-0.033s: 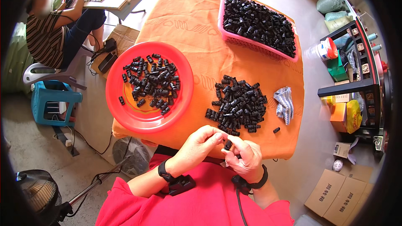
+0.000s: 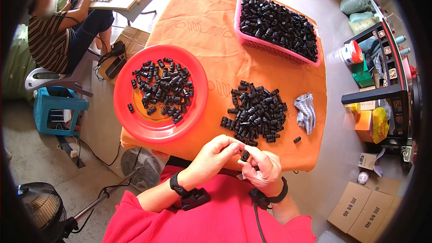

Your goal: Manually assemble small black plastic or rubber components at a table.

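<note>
Close to my body, over the table's near edge, my right hand (image 2: 263,168) pinches a small black plastic cord lock (image 2: 245,155) between thumb and fingers. My left hand (image 2: 211,157) meets it there, thumb and forefinger pressed together beside the piece; what lies in that pinch is too small to make out. Just beyond my hands is a loose pile of black cord locks (image 2: 256,112). One stray cord lock (image 2: 297,139) lies to its right. On the left, a red round tray (image 2: 123,108) holds many similar pieces.
A pink basket (image 2: 245,39) heaped with black parts stands at the table's far right. A crumpled checked cloth (image 2: 305,112) lies right of the pile on the orange tablecloth (image 2: 193,31). At far left sits another person (image 2: 54,40); a fan (image 2: 42,204) stands lower left.
</note>
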`<state>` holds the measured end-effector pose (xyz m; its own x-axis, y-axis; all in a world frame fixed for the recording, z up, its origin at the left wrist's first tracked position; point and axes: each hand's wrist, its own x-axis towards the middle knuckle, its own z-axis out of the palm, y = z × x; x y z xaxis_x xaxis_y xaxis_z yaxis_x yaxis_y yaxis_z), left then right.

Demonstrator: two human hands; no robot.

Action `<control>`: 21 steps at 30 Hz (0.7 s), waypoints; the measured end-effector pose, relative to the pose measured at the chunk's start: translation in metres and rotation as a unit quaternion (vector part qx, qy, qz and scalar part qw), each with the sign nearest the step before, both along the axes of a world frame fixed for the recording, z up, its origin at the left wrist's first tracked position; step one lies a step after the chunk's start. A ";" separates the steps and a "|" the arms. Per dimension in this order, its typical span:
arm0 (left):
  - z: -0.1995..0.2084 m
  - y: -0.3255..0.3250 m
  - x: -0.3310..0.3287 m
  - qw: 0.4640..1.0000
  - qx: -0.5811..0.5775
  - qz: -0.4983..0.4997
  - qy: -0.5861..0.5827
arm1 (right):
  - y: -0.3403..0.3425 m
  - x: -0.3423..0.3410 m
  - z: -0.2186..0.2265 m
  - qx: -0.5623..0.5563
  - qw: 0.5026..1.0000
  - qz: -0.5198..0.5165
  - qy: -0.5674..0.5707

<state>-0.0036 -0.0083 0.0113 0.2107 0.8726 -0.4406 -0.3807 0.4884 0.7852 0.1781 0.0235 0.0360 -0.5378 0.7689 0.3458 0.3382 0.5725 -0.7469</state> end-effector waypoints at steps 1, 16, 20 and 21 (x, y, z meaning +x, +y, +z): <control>-0.001 -0.001 0.000 1.000 0.000 0.002 0.001 | 0.000 0.000 -0.001 0.005 1.000 0.002 0.002; -0.005 -0.003 0.001 0.999 0.012 0.000 0.030 | 0.000 -0.001 -0.005 0.034 0.999 -0.002 0.006; -0.003 -0.003 -0.003 0.998 -0.016 0.010 -0.057 | -0.001 0.001 -0.008 0.021 1.000 0.004 -0.007; -0.003 -0.002 -0.004 0.996 -0.023 0.005 -0.090 | -0.001 0.002 -0.009 0.022 1.000 0.005 -0.020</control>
